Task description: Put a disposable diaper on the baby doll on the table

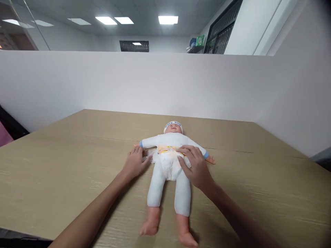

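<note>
A baby doll (169, 194) lies on its back on the table, feet toward me, in a white suit with blue cuffs and a white headband with lettering. Around its hips is a white diaper (170, 167) with a yellow-orange printed waistband. At the diaper's left side my left hand (136, 162) has its thumb and fingers closed at the thin white side wing (153, 155). My right hand (196, 166) rests on the right part of the diaper's front, thumb and fingertips apart and touching it. That hand covers the diaper's right side.
The wide tan table (77, 165) meets a white partition wall (165, 82) at the back and right. A pink item (4, 133) and something black lie beyond the left edge. A dark object (322, 156) shows at the far right.
</note>
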A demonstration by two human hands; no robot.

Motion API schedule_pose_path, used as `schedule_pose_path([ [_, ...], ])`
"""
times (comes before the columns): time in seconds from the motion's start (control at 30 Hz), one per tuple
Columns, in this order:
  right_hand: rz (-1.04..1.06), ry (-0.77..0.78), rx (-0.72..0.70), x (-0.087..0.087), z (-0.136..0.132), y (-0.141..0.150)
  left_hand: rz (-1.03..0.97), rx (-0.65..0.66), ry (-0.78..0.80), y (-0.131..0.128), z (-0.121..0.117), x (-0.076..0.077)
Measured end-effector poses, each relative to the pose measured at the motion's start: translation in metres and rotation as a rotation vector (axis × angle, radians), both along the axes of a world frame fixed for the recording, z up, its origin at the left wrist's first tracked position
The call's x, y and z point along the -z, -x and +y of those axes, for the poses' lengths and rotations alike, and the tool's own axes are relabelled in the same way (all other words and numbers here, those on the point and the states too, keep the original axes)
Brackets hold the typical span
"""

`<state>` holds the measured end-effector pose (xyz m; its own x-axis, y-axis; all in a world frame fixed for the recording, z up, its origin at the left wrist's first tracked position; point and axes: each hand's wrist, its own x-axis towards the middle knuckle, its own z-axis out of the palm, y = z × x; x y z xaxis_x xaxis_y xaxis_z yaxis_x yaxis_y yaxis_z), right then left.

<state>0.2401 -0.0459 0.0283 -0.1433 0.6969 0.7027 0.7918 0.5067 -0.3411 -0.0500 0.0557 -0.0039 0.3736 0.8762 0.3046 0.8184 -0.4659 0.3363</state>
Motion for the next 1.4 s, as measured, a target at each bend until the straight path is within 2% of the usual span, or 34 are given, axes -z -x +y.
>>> schedule_pose_path([
  [0.1,0.013,0.072,-0.003,-0.015,0.018,0.027,0.151,-0.067,0.050,-0.001,-0.004,0.000],
  [0.2,0.009,0.176,0.053,-0.020,0.037,0.046,0.141,-0.095,0.124,0.000,-0.002,-0.001],
  [0.27,-0.009,0.228,0.098,-0.019,0.045,0.052,0.005,-0.094,0.202,0.003,0.003,-0.002],
  [0.33,-0.026,0.261,0.127,-0.018,0.049,0.053,-0.226,-0.067,0.287,0.005,0.009,-0.007],
  [0.43,-0.041,0.285,0.133,-0.015,0.051,0.052,-0.527,-0.010,0.325,-0.002,0.013,-0.020],
  [0.57,-0.067,0.291,0.121,-0.012,0.052,0.051,-0.636,0.130,0.358,-0.031,0.010,-0.045],
  [0.67,-0.088,0.284,0.116,-0.012,0.053,0.051,-0.626,0.253,0.345,-0.054,0.005,-0.055],
  [0.8,-0.087,0.327,0.091,-0.018,0.052,0.050,-0.588,0.338,0.325,-0.070,0.002,-0.052],
  [1.03,0.034,0.507,-0.020,-0.043,0.044,0.036,-0.537,0.427,0.260,-0.073,0.000,-0.041],
  [1.23,0.221,0.615,-0.237,-0.063,0.032,0.000,-0.347,0.436,0.108,-0.070,-0.008,-0.049],
  [1.3,0.326,0.578,-0.189,-0.060,0.026,-0.013,-0.274,0.426,0.074,-0.067,-0.010,-0.052],
  [1.4,0.422,0.487,-0.001,-0.042,0.015,-0.031,-0.253,0.413,0.096,-0.068,-0.010,-0.054],
])
